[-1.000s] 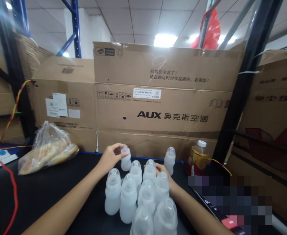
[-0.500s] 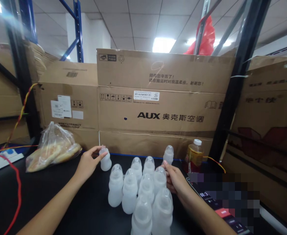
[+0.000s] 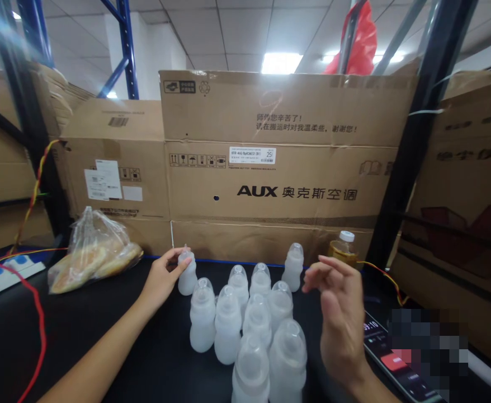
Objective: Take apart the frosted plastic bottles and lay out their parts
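My left hand (image 3: 158, 285) pinches the upper part of a small frosted baby bottle (image 3: 188, 278), which is upright at the back left of the group. A nipple shows above my fingers. In front of it, several more frosted baby bottles (image 3: 227, 336) stand close together, with clear domed caps over their tops. One capped baby bottle (image 3: 293, 271) stands apart at the back right. To the right of the group, my right hand (image 3: 340, 319) is raised with fingers apart and holds nothing. It partly covers the drink bottle behind it.
A drink bottle with a white cap (image 3: 346, 237) stands at the back right. At the right lies a phone (image 3: 390, 355). Bread in a clear bag (image 3: 97, 254) sits at the left, near a red cable (image 3: 36, 313). Large cardboard boxes (image 3: 270, 218) wall off the back of the black tabletop.
My right hand has lifted away from the bottles to the right, its fingers now spread. My left hand stays on its bottle. The camera view has shifted slightly.
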`<state>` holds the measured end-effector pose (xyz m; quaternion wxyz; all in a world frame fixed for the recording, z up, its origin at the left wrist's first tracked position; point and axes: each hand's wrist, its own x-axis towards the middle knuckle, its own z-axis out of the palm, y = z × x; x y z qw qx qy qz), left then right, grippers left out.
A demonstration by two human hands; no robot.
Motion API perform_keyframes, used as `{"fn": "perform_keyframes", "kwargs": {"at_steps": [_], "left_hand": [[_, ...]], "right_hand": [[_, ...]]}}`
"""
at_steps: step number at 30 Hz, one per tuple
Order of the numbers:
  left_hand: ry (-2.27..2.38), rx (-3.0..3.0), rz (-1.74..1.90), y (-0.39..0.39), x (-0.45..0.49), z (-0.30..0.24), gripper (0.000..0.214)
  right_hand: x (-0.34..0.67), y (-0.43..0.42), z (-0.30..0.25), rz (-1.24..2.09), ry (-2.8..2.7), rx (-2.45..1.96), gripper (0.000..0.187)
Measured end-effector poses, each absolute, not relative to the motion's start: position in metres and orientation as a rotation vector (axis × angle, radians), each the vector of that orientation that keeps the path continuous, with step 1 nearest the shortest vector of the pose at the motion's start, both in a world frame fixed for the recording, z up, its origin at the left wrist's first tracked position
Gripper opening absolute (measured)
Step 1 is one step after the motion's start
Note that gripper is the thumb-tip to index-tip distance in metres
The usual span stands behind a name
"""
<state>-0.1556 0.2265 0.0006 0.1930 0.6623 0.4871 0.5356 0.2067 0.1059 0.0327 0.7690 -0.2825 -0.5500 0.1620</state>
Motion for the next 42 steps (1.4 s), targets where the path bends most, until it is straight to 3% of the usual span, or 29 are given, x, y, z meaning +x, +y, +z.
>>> {"fn": "perform_keyframes", "kwargs": {"at_steps": [3,6,11,17,21,25,29,35,42], "left_hand": [[1.353,1.851,1.503,0.230,-0.157,-0.002,0.037],[1.335,1.854,1.491,0.233,-0.158,-0.005,0.038],[1.310,1.862,1.456,0.231,-0.159,-0.004,0.038],[1.273,1.857,1.427,0.226,-0.157,-0.001,0.039],[1.244,1.857,1.425,0.225,-0.154,0.000,0.040],[1.254,1.852,1.429,0.225,-0.154,0.000,0.039],[1.300,1.832,1.461,0.225,-0.158,0.002,0.038],[1.368,1.819,1.504,0.223,-0.159,0.004,0.038],[1.401,1.849,1.498,0.223,-0.154,0.000,0.038]], "right_hand": [[0.195,0.095,0.027,-0.164,-1.413,-0.316,0.053],[0.187,0.090,0.019,-0.360,-1.472,-0.214,0.041],[0.182,0.087,0.011,-0.433,-1.657,-0.326,0.035],[0.173,0.087,0.007,-0.524,-1.719,-0.544,0.045],[0.176,0.086,0.013,-0.625,-1.853,-0.572,0.033],[0.182,0.084,0.023,-0.721,-1.987,-0.537,0.040],[0.185,0.085,0.029,-0.702,-1.993,-0.551,0.037],[0.188,0.085,0.031,-0.677,-2.026,-0.570,0.047],[0.194,0.081,0.047,-0.521,-2.022,-0.560,0.034]]}}
